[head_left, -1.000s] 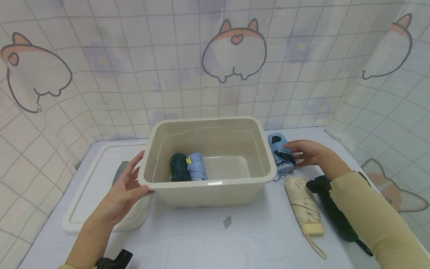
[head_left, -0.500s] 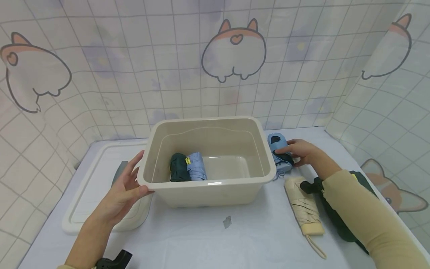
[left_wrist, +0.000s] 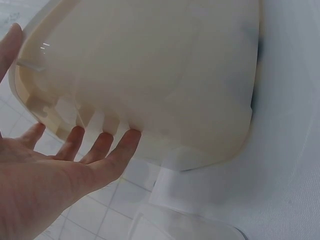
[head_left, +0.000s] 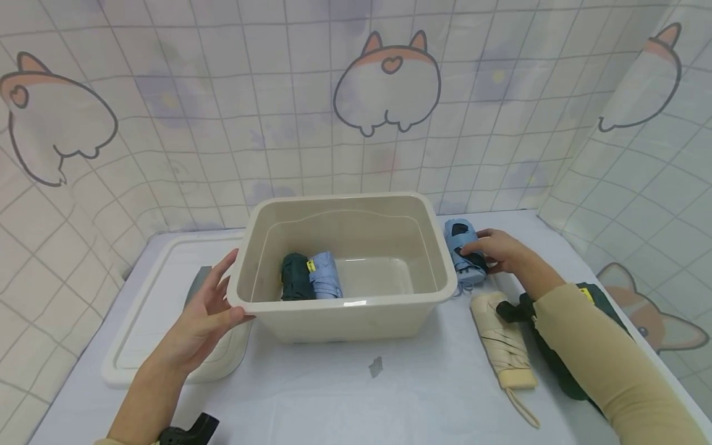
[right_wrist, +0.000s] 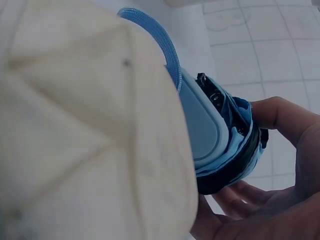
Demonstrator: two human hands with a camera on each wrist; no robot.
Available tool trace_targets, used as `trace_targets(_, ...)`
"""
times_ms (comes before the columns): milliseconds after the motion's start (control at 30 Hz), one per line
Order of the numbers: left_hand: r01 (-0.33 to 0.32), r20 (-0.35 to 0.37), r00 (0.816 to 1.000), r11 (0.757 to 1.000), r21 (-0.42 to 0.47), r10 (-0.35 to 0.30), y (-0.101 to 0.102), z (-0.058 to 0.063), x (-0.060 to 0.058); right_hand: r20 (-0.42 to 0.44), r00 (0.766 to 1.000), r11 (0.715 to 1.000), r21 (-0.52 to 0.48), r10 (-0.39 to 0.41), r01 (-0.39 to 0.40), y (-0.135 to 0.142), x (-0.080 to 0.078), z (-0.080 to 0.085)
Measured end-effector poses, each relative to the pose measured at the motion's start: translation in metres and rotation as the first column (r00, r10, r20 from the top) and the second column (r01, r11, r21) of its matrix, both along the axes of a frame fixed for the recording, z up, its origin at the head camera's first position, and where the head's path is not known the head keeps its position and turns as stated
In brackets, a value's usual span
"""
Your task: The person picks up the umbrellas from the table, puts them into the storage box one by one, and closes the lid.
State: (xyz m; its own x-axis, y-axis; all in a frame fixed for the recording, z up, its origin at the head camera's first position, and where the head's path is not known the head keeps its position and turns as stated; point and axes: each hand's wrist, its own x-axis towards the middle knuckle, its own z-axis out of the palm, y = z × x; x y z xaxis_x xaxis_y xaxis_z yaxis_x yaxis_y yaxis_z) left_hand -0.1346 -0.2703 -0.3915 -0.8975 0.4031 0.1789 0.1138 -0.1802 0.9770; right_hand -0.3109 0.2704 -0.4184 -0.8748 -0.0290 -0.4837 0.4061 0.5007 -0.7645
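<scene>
My left hand (head_left: 203, 324) rests against the left front corner of a cream plastic bin (head_left: 356, 318), fingers spread and fairly straight. In the left wrist view its fingertips touch the wall below the rim. Inside the bin lie a dark green folded umbrella (head_left: 297, 278) and a periwinkle-blue folded umbrella (head_left: 326, 276), side by side. Right of the bin, my right hand (head_left: 503, 252) grips a light blue folded umbrella (head_left: 460, 231) with black patches. The right wrist view shows the thumb on one side of this umbrella (right_wrist: 202, 125) and fingers on the other, partly hidden.
A beige folded umbrella (head_left: 503, 346) with a wrist loop lies at the right, near a larger dark green umbrella (head_left: 562, 368) partly covered by the right sleeve. The white lid (head_left: 150, 315) lies left of the bin. A patterned curtain (head_left: 300, 148) hangs behind.
My right hand has moved slightly left onto the light blue umbrella, its fingers now around it. The left hand and the bin have stayed in place.
</scene>
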Motion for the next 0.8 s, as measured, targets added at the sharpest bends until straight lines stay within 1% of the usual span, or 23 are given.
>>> trace_targets(167, 0.002, -0.004, 1.000, 1.000, -0.009, -0.002, 0.000, -0.001, -0.001, 0.010, 1.000, 0.995, -0.100, -0.011, 0.012, 0.008, 0.004, 0.002)
trace_targets(333, -0.002, -0.006, 1.000, 1.000, -0.014, 0.001, 0.001, 0.000, -0.001, 0.019, 0.999, 0.979, -0.199, -0.035, 0.038, 0.013, 0.007, 0.010)
trace_targets(667, 0.001, -0.010, 1.000, 1.000, -0.006, -0.001, 0.000, -0.001, -0.001, -0.014, 0.998, 0.951, -0.306, -0.056, 0.049, 0.019, 0.007, 0.025)
trace_targets(800, -0.003, -0.012, 1.000, 1.000, -0.012, 0.003, -0.001, -0.001, -0.001, -0.034, 0.997, 0.942, -0.332, -0.067, 0.052, 0.020, 0.008, 0.030)
